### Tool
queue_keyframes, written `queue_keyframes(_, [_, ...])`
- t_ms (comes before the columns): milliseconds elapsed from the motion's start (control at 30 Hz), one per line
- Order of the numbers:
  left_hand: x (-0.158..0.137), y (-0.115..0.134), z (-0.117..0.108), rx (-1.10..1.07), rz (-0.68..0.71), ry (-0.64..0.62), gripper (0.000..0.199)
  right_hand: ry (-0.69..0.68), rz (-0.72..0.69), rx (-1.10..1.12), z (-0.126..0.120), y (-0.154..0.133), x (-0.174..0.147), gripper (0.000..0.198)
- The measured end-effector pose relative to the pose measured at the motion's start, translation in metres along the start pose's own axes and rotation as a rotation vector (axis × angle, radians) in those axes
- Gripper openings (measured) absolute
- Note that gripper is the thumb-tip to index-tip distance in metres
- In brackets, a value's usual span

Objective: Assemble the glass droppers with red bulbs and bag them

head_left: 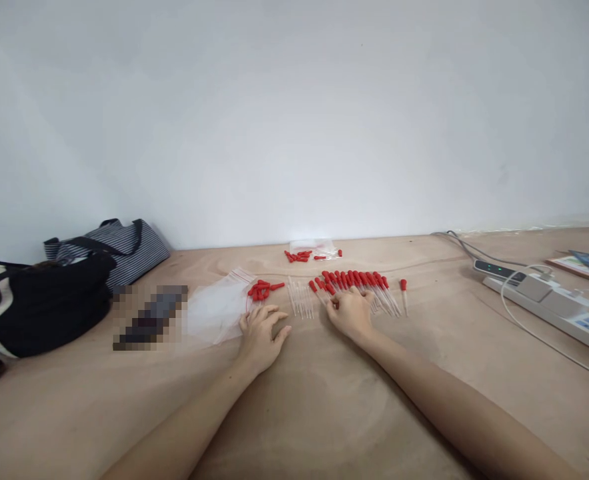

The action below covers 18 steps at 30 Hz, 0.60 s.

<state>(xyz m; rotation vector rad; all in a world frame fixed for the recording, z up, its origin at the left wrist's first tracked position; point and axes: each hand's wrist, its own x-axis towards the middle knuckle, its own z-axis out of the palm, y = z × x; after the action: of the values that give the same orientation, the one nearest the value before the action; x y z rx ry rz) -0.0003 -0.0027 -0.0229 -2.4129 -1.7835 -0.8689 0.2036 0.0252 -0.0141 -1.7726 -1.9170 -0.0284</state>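
Observation:
Red-bulbed glass droppers [374, 283] lie side by side in a slanted row on the wooden table. My right hand [353, 315] is over the row's left part, fingers curled and pinched on a dropper [319, 289]; the fingertips partly hide it. Left of the row lie several bare glass tubes [302, 300]. My left hand [263, 339] rests on the table with fingers apart and nothing held. Just beyond it is a small pile of loose red rubber bulbs [260, 290], beside clear plastic zip bags [217, 307]. A single dropper [404, 293] lies apart at the right.
More red bulbs [298, 256] and a clear bag [312, 245] lie near the wall. On the left are a black bag [69, 307], a striped bag [137, 250] and a blurred dark object [152, 317]. A power strip [549, 307] with cables stands at the right.

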Motion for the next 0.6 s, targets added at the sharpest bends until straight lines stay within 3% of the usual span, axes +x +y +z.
queue_keyframes(167, [-0.002,0.003,-0.001,-0.004,-0.014,-0.015,0.011,-0.014,0.073,-0.035,0.011,-0.003,0.013,0.024])
queue_keyframes(333, [0.001,0.002,-0.001,0.041,-0.015,0.021,0.01,0.04,0.017,-0.014,0.014,0.0,0.01,0.027])
queue_keyframes(500, [0.029,-0.008,-0.001,0.213,-0.022,0.176,0.014,0.015,-0.035,0.024,0.016,-0.015,0.008,0.025])
queue_keyframes(600, [0.054,-0.014,0.003,0.333,-0.03,0.187,0.018,-0.047,0.015,0.006,0.017,-0.03,0.011,0.025])
